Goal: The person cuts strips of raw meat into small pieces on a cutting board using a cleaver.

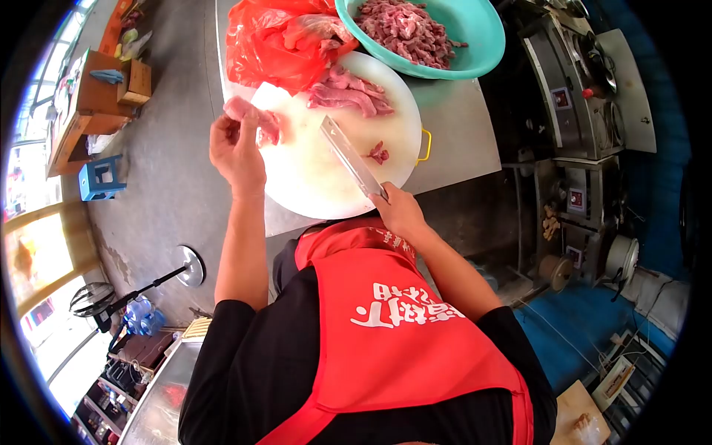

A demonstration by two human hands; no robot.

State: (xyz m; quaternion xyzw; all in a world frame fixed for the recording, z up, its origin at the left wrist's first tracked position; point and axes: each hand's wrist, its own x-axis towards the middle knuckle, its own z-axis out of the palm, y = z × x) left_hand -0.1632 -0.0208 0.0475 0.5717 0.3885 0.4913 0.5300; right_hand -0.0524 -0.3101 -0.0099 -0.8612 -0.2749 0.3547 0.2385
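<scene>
Clock positions are taken from the centre of the white cutting board [311,167], which lies on the tabletop [460,126]. At 9 o'clock, your left hand [239,152] has its fingers closed on a piece of pink meat [268,127], pinched at the board's edge. At 11 o'clock, a red plastic bag [259,52] lies against the board, reaching over its rim. At 12 o'clock, meat strips [345,96] lie together on the board, just beside the bag. The knife [352,159] slants over the board, its tip near the centre and its handle end toward 5 o'clock, where your right hand [401,213] has its fingers closed around the handle. A small dark-red scrap [379,153] lies right of the blade. At 3 o'clock, a yellow handle [426,146] projects from the board. At 1 o'clock, a green basin [478,44] holds cut meat [408,33].
</scene>
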